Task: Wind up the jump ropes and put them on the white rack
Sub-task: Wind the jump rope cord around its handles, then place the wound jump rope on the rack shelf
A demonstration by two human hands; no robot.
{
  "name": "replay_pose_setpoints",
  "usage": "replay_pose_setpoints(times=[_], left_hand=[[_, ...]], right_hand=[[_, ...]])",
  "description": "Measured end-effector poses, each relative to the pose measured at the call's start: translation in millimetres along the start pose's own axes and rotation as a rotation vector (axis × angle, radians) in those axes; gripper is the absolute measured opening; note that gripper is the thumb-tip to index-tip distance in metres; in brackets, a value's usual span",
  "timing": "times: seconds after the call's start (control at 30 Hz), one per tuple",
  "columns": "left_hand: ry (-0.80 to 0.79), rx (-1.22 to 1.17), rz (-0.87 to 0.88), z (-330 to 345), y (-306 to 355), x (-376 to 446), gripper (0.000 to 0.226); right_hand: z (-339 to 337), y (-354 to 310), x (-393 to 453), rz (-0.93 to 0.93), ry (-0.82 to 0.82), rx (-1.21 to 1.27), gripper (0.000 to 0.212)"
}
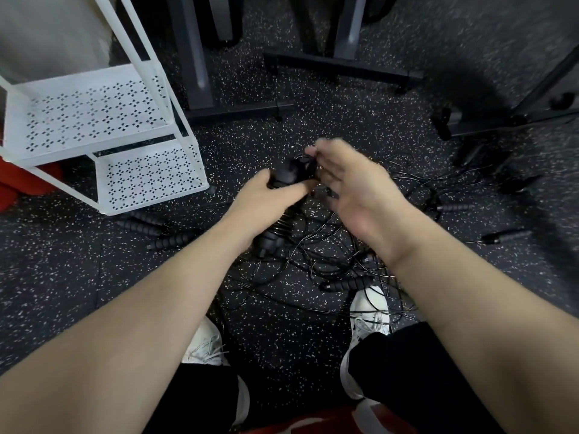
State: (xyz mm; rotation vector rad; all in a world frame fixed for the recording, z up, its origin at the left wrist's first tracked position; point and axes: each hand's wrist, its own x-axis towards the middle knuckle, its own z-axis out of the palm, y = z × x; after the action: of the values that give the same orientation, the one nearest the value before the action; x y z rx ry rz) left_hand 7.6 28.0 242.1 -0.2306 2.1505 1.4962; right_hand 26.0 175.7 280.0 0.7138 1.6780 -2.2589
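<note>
White shoes (369,311) planted at the bottom, and just ahead loose jump ropes (329,264) are sprawling tangled over the speckled floor (78,277), spare handles (347,284) lying w/ them. Left hand (260,202) is gripping a black handle bundle (275,223), fingers curled round it, long axis running from near the wrist up and away. Right hand (354,189) is hovering just beside, on the right, fingers looking mostly straight but blurred, prob pinching cord at the tips – can't tell for sure. White rack (103,117) is waiting far left, shelves bare, so the left hand is nearer it.
</note>
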Motion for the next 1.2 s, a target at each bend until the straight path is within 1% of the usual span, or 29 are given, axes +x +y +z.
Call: replay_pose_setpoints(times=[0.07, 0.13, 0.2, 0.23, 0.33, 0.4, 0.47, 0.53, 0.57, 0.67, 0.7, 0.77, 0.87, 0.97, 1.07, 1.13, 1.2], left_hand=[[-0.035, -0.033, -0.015, -3.1, 0.6, -0.8, 0.041], [-0.06, -0.088, -0.038, -4.0, 0.4, -1.6, 0.041], [-0.073, -0.118, -0.061, -3.0, -1.1, -1.9, 0.045], [-0.073, -0.129, -0.069, -3.1, -2.0, -2.0, 0.048], [-0.046, -0.182, -0.077, -5.8, -1.2, -4.2, 0.055], [-0.033, -0.254, -0.082, -9.1, 2.0, -8.0, 0.055], [-0.02, -0.338, -0.096, -11.3, 5.6, -12.6, 0.059], [-0.024, -0.402, -0.103, -13.1, 10.5, -18.6, 0.073], [-0.029, -0.422, -0.093, -14.0, 13.3, -21.5, 0.072], [-0.012, -0.465, -0.056, -19.6, 25.1, -38.2, 0.036], [-0.001, -0.491, -0.056, -21.8, 29.2, -44.1, 0.03], [0.011, -0.543, -0.053, -26.4, 37.6, -58.6, 0.031], [0.021, -0.585, -0.03, -35.0, 57.7, -83.9, 0.043], [0.025, -0.582, 0.019, -47.5, 85.3, -113.2, 0.036], [0.038, -0.557, 0.072, -63.8, 110.7, -141.9, 0.036], [0.074, -0.569, 0.106, -76.5, 124.6, -160.0, 0.039], [0.114, -0.562, 0.145, -89.8, 135.4, -178.5, 0.037]], right_hand=[[-4.7, -3.5, 0.0, 0.105, -0.042, 0.173, 0.016], [-4.9, -5.7, -1.1, 0.097, -0.053, 0.168, 0.021], [-2.9, -5.7, -1.4, 0.043, -0.013, 0.036, 0.027], [-1.8, -5.0, -2.0, 0.019, 0.024, -0.03, 0.026], [-0.2, -3.0, -8.4, -0.039, 0.079, -0.147, 0.017], [-0.2, -2.5, -16.2, -0.122, 0.087, -0.24, 0.014], [0.3, -2.7, -26.7, -0.201, 0.056, -0.314, 0.009], [2.0, 0.1, -38.4, -0.227, -0.023, -0.377, 0.009], [3.2, 2.9, -44.5, -0.237, -0.051, -0.422, 0.009], [9.4, 7.3, -64.8, -0.286, -0.053, -0.519, 0.013], [11.9, 5.5, -72.2, -0.315, -0.052, -0.524, 0.016], [17.7, -1.4, -85.8, -0.374, -0.057, -0.539, 0.023], [30.5, -19.3, -101.7, -0.477, -0.037, -0.603, 0.028], [43.2, -43.3, -120.0, -0.581, 0.012, -0.71, 0.035], [58.2, -65.7, -144.2, -0.644, -0.013, -0.776, 0.046], [70.3, -78.4, -157.9, -0.658, -0.035, -0.769, 0.05], [83.5, -90.7, -169.9, -0.645, -0.057, -0.684, 0.049]])
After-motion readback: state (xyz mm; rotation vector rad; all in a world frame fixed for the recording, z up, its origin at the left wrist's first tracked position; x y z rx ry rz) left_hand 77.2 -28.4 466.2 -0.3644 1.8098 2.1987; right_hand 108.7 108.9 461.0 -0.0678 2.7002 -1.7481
